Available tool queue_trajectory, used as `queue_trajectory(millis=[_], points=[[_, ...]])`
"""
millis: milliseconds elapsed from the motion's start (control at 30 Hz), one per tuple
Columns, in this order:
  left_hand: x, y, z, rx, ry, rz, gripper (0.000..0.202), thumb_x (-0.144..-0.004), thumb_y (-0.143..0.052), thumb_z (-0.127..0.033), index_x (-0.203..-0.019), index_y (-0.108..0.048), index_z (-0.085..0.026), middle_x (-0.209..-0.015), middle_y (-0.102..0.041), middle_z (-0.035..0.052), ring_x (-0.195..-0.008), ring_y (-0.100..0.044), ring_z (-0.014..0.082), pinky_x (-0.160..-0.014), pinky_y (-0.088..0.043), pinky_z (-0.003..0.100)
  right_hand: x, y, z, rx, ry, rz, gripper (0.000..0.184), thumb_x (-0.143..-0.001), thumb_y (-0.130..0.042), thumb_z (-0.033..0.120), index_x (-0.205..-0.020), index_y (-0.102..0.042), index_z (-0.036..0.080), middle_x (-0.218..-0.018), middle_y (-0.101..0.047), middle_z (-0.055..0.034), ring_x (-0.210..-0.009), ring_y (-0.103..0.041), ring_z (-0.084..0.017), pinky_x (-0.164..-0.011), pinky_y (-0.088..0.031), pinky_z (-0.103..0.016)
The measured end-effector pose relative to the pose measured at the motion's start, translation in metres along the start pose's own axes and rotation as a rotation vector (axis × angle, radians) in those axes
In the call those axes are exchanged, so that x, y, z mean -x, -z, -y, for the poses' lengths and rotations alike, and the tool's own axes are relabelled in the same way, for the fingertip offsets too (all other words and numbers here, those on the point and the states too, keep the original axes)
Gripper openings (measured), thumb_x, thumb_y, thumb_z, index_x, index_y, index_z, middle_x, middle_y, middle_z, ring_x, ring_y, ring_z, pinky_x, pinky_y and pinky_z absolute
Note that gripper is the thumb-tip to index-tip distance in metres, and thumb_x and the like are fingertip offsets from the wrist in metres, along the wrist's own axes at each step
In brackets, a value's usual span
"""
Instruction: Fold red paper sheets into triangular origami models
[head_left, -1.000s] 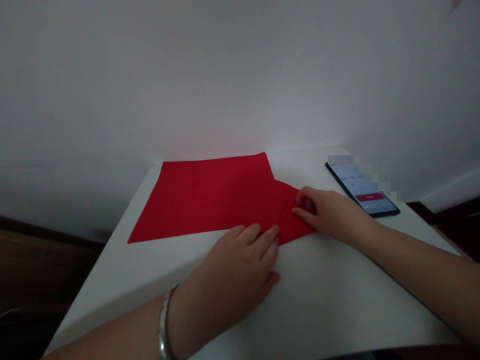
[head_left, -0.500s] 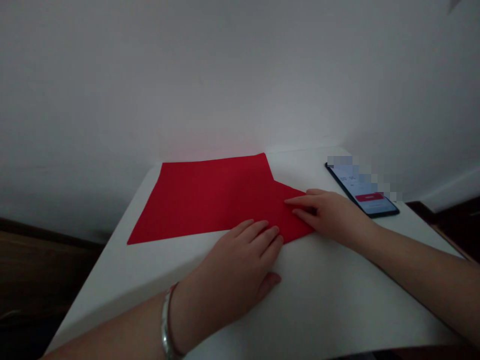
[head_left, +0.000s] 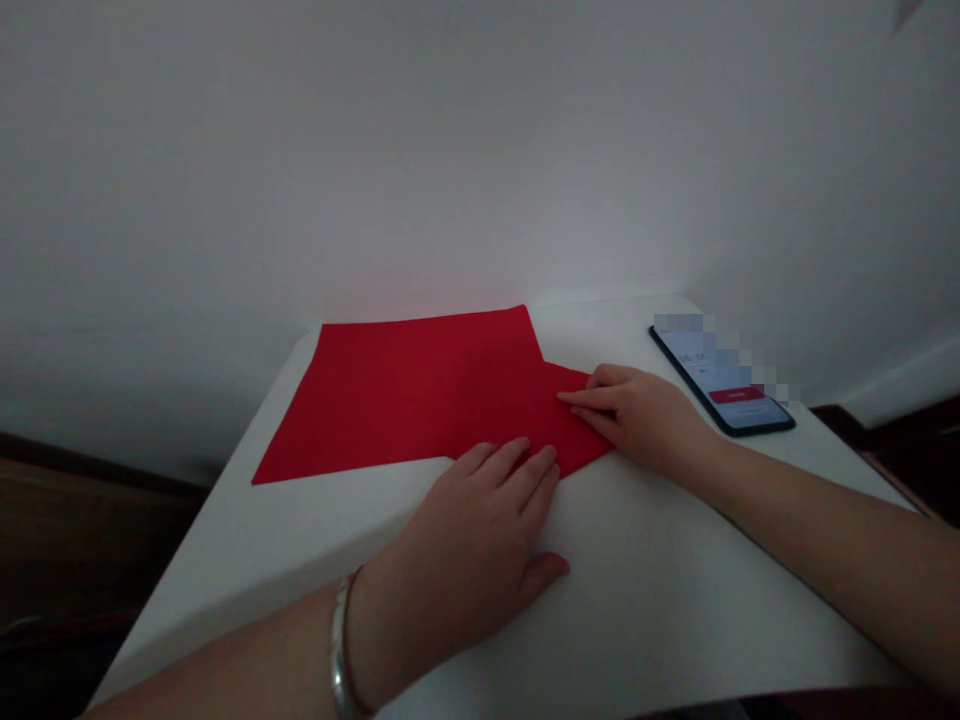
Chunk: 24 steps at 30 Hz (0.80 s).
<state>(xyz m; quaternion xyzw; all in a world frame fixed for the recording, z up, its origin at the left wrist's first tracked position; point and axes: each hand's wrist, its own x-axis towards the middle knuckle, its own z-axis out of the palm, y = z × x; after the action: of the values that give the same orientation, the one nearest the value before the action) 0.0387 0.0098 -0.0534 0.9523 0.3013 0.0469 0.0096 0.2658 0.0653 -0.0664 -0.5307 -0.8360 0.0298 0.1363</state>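
We see the red paper sheet (head_left: 405, 390) lying flat on the white table (head_left: 652, 610), on the far-left part, with its back edge close to the wall (head_left: 450, 150). Its right end is doubled over into a triangular flap (head_left: 577, 442) pointing toward the right.

Left hand (head_left: 480, 530): palm down on the table, fingers (head_left: 517, 462) stretched out and released. The tips rest on the sheet's near edge, just left of the flap. Thumb is on bare table. Nothing gripped. A silver bracelet (head_left: 343, 650) sits on that wrist.

Right hand (head_left: 637, 415): comes in from the right, also released. Its fingers (head_left: 585, 398) are extended, lie flat on the flap and press it down. No pinch that we can see.

The two hands are near each other, not touching, with the flap between them.

A phone (head_left: 724, 385) lies screen-up and lit on the table, just right of the right hand and apart from the paper.
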Motion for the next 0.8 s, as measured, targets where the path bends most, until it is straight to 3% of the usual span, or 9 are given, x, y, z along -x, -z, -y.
queue_trajectory(millis=[300,633,800], points=[[-0.002,-0.001,-0.002,0.044,0.047,0.011,0.063,-0.09,-0.048,-0.05,-0.135,-0.047,-0.007,-0.141,-0.048,0.0162,-0.127,-0.047,0.0329,-0.102,-0.042,0.049,0.0,0.004,0.005,0.086,0.041,-0.037,0.028,-0.09,-0.05,0.028,-0.103,-0.074,0.024,-0.096,-0.068,-0.0061,-0.086,-0.062,-0.019,-0.077,-0.047,-0.031],[-0.005,-0.001,0.005,0.12,0.04,0.025,0.06,-0.087,-0.054,-0.045,-0.137,-0.044,-0.013,-0.14,-0.049,0.0137,-0.128,-0.044,0.032,-0.106,-0.036,0.05,0.005,0.008,0.009,0.204,0.15,-0.02,0.035,-0.09,-0.047,0.03,-0.114,-0.069,0.018,-0.1,-0.066,-0.0113,-0.088,-0.057,-0.024,-0.08,-0.045,-0.037],[-0.007,-0.004,0.013,0.172,0.005,0.03,0.064,-0.088,-0.051,-0.05,-0.142,-0.038,-0.019,-0.138,-0.049,0.0109,-0.129,-0.04,0.0312,-0.11,-0.03,0.052,0.008,0.008,0.013,0.26,0.134,-0.004,0.045,-0.088,-0.049,0.046,-0.116,-0.068,0.016,-0.102,-0.065,-0.0133,-0.089,-0.056,-0.027,-0.078,-0.045,-0.039]])
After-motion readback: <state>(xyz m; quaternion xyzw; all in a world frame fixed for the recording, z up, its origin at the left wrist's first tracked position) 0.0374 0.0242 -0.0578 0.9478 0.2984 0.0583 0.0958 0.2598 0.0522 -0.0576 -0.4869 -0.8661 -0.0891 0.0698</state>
